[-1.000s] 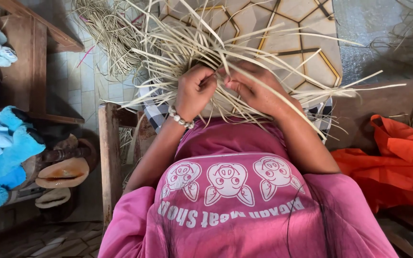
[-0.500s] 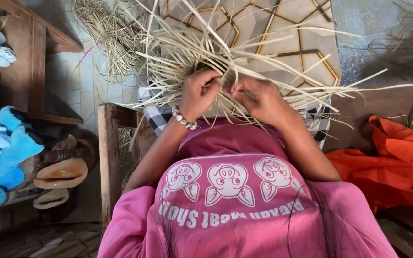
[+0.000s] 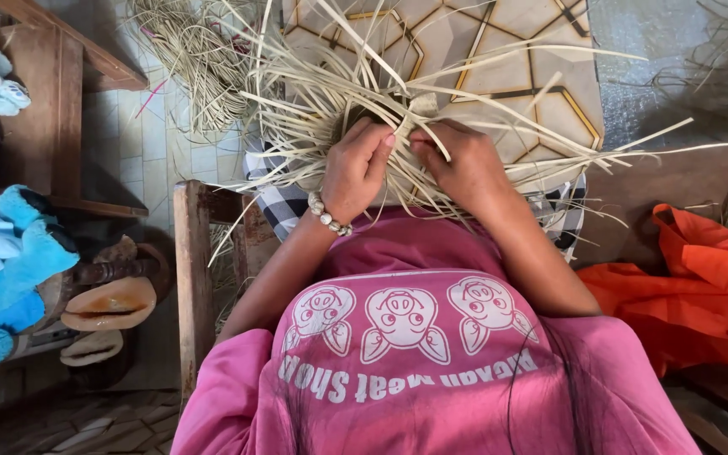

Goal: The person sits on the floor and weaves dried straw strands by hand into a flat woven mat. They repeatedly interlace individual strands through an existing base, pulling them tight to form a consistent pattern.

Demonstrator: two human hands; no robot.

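Straw weaving [image 3: 398,126], a half-made piece of pale flat strips that fan out in every direction, sits on the person's lap just past the pink shirt [image 3: 414,362], over a black-and-white checked cloth [image 3: 275,202]. Beyond it lies a floor mat [image 3: 499,50] with a gold geometric pattern, and a loose heap of more straw [image 3: 191,59] rests on the tiled floor to the left. An orange cloth [image 3: 701,278] is bunched at the right. A wooden stool frame [image 3: 191,278] stands beside the person's left side, with sandals [image 3: 107,307] and blue stuffed toys [image 3: 2,270] further left. The left hand [image 3: 355,173], a bead bracelet [image 3: 329,216] on its wrist, presses its curled fingers onto the woven centre. The right hand [image 3: 461,164] pinches a strip between thumb and fingers, just beside the left.
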